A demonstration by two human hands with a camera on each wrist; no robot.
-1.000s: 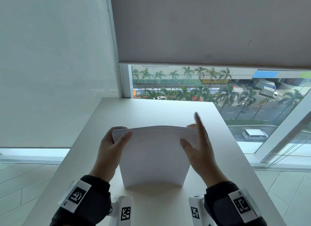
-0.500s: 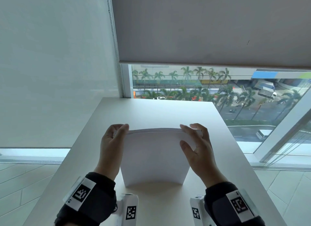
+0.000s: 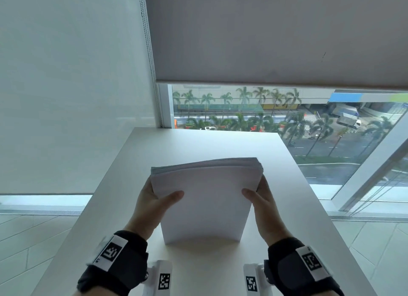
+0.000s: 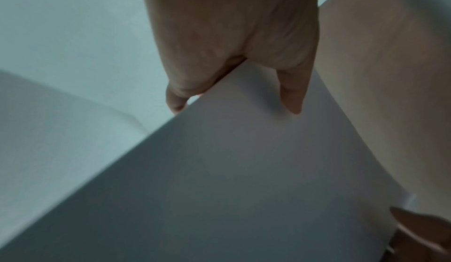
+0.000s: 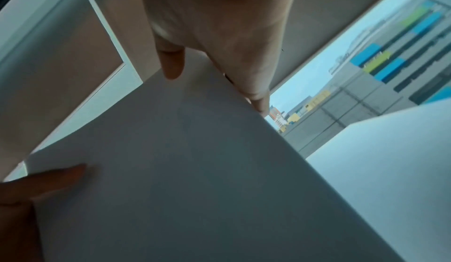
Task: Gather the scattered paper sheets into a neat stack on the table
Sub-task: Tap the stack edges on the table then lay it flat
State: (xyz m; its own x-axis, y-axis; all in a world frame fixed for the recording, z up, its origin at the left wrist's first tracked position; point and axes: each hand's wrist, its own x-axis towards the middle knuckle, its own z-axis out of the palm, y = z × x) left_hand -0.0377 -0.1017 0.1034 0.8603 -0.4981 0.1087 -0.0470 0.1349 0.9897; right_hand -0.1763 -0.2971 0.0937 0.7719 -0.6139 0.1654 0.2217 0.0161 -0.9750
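Paper stack stands on its lower edge on the white table, upper part leaning toward the window, top edges slightly fanned; left hand clasps the left side, thumb across the front sheet; right hand likewise on the right. Risk: if either grip loosens, sheets likely slide and splay; uneven tapping would probably leave the top edge fanned.

black wrist straps, white coded tags
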